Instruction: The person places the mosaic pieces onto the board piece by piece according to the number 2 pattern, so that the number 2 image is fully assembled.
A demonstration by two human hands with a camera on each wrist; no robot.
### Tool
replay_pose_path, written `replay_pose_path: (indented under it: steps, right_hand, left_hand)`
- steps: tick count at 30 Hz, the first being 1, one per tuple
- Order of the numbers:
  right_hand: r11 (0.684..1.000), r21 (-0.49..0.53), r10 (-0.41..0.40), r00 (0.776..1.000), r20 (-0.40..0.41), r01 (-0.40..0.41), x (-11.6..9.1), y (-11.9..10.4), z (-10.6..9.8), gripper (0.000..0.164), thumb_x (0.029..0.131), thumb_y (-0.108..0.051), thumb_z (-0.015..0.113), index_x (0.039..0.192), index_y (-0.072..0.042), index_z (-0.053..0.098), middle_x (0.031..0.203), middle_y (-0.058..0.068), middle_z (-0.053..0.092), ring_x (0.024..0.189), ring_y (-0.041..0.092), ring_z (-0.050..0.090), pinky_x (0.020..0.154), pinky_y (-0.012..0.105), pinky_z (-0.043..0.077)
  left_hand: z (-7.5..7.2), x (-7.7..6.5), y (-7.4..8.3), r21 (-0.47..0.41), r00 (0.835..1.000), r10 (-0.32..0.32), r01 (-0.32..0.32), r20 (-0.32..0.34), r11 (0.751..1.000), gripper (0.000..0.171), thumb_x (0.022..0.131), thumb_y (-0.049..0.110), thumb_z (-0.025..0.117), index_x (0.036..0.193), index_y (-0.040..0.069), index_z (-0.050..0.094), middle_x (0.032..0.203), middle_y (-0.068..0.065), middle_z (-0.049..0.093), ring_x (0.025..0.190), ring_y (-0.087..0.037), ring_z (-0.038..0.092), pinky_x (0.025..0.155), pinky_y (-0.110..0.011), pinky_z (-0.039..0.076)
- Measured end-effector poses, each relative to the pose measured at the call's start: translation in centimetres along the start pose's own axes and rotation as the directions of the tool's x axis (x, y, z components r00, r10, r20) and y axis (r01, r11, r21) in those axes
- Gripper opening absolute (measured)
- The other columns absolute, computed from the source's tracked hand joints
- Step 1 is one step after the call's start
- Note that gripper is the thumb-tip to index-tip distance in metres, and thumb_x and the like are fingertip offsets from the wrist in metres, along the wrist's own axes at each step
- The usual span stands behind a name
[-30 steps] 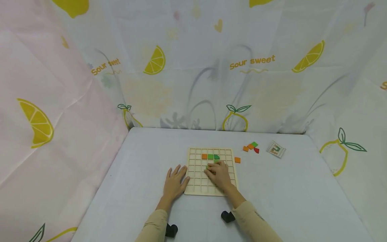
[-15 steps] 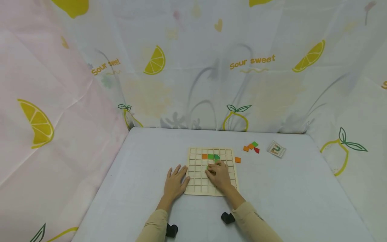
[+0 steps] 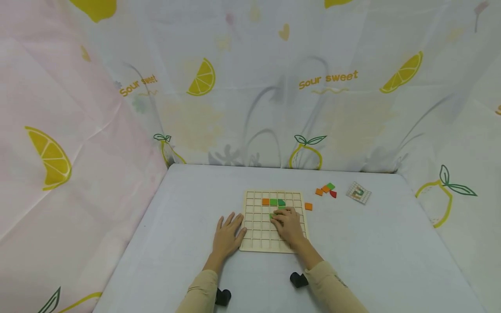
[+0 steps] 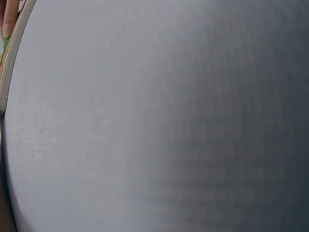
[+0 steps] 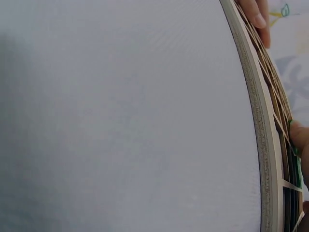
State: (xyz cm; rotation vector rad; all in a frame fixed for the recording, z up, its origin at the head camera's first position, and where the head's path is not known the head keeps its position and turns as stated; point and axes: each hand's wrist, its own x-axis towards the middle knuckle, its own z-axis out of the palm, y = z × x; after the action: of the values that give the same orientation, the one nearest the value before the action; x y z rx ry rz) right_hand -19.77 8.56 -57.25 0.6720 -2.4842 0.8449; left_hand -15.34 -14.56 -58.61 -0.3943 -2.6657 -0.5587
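Observation:
A pale wooden grid board (image 3: 256, 234) lies on the white table. My left hand (image 3: 225, 238) rests flat at its left edge, fingers spread and thumb over the rim. Over the board's middle, the thumb and fingers of my right hand (image 3: 289, 225) pinch a small green tile (image 3: 272, 215), mostly hidden by them. Just beyond, an orange tile (image 3: 265, 202), a green square tile (image 3: 273, 202) and a dark green tile with a curved corner (image 3: 282, 202) sit in a row. Another green tile (image 3: 282, 208) shows below that row. In the right wrist view, the right thumb (image 5: 299, 136) touches green at the grid.
One orange tile (image 3: 308, 206) lies beside the board's right edge. Behind it are several loose tiles, including a red one (image 3: 333, 194). A patterned card (image 3: 358, 193) is farther right. Black objects (image 3: 299, 280) lie by the forearms. Printed cloth walls (image 3: 250, 108) enclose the table.
My right hand has shifted slightly to the right over the board, with a little more of the green tile showing by its fingertips. The left hand stays in place.

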Motion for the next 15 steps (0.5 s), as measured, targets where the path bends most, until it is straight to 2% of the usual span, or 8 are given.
replay_pose_path:
  steps: [6,11,15]
  right_hand:
    - [1.000,0.012,0.013,1.000,0.000,-0.013,0.17,-0.04,-0.10,0.011,0.078,-0.016,0.075,0.084,-0.007,0.075,0.097,0.006,0.072,0.096,0.031,0.054,0.071,0.045,0.040]
    - [0.999,-0.015,0.036,0.997,-0.072,-0.037,0.04,-0.26,0.49,0.016,0.075,-0.021,0.077,0.077,-0.006,0.074,0.092,0.006,0.073,0.091,0.029,0.055,0.071,0.042,0.039]
    - [0.998,-0.040,0.034,0.995,-0.098,-0.038,-0.14,-0.46,0.84,0.014,0.074,-0.017,0.077,0.079,-0.005,0.074,0.091,0.007,0.073,0.089,0.026,0.054,0.069,0.038,0.038]
  left_hand:
    - [-0.08,0.12,-0.03,0.009,1.000,0.005,-0.005,0.001,1.000,0.045,0.089,0.031,0.058,0.125,0.005,0.060,0.127,-0.006,0.061,0.125,-0.030,0.049,0.108,-0.056,0.028]
    - [-0.21,0.12,0.04,0.004,1.000,0.003,-0.003,0.012,1.000,0.045,0.089,0.031,0.058,0.126,0.005,0.060,0.128,-0.006,0.060,0.126,-0.030,0.048,0.108,-0.056,0.028]
    - [-0.12,0.07,0.06,0.003,1.000,-0.003,0.003,0.015,1.000,0.045,0.089,0.031,0.058,0.126,0.005,0.059,0.128,-0.006,0.060,0.126,-0.030,0.048,0.108,-0.055,0.027]
